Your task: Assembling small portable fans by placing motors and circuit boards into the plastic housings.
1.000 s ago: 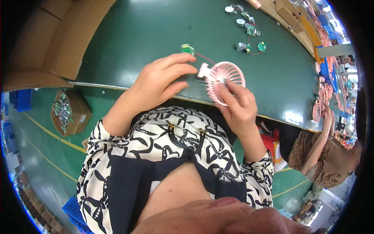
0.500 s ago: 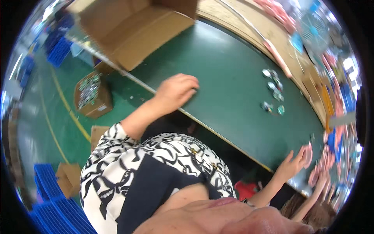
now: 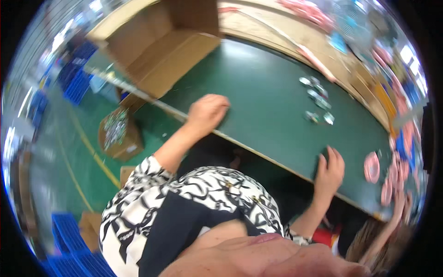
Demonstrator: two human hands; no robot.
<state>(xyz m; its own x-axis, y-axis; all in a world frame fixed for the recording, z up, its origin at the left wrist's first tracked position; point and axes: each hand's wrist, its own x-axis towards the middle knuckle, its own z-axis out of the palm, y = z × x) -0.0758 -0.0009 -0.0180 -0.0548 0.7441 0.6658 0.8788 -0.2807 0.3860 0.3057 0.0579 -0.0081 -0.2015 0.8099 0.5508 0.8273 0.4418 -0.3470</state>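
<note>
My left hand [image 3: 207, 113] rests at the near edge of the green table [image 3: 258, 83], fingers curled under. Whether anything is inside them is hidden. Farther right, my right hand [image 3: 330, 173] is over the table near its front edge, fingers stretched forward and apart from the thumb, with nothing visible in it. To the right of that hand lies a pink oval ring [image 3: 372, 167], apart from the fingers. Several small shiny silver and green pieces [image 3: 318, 99] form a loose cluster beyond my right hand.
An open cardboard box [image 3: 161, 60] lies at the table's left end. On the floor stands a carton [image 3: 121, 138] of small parts, with blue crates [image 3: 76, 249] nearer. Another person's hands [image 3: 401, 205] are beside several pink rings [image 3: 392, 177] at right.
My right hand has moved left, away from the pink ring it was at, which now lies on the table. My left hand stays curled at the table edge. The view has shifted slightly.
</note>
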